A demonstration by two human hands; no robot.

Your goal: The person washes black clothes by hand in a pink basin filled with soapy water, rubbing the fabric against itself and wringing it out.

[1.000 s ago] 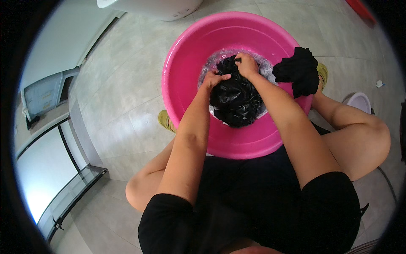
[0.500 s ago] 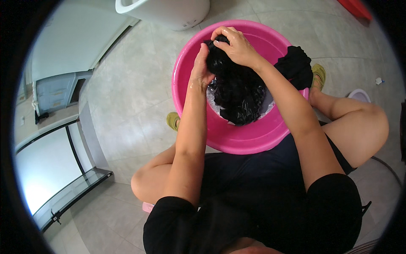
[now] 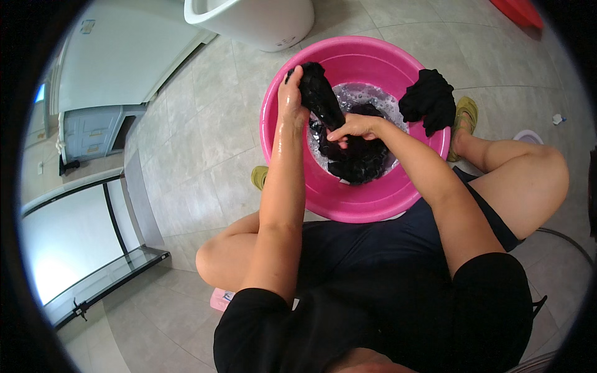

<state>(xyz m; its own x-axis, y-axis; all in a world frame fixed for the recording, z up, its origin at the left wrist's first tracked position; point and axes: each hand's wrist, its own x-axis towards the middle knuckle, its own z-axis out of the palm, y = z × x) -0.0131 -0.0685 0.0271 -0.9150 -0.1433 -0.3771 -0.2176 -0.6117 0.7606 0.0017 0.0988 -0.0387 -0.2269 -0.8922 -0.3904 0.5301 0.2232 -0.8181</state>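
Observation:
A wet black garment is stretched between my two hands over a pink basin. My left hand, wet up the wrist, grips its upper end near the basin's left side. Lower down, my right hand is closed round the same cloth near the middle of the basin. More soaked black cloth lies below in the sudsy water; where one piece ends and the other begins I cannot tell. Another black garment hangs over the basin's right rim.
The basin stands on grey floor tiles between my legs and green shoes. Beyond it is a white toilet. A glass-panelled frame is at left, a pink packet by my left thigh, a dark hose at right.
My right hand has moved down from the top of the cloth toward the basin's middle. The bunched cloth is now drawn out long, and more suds show.

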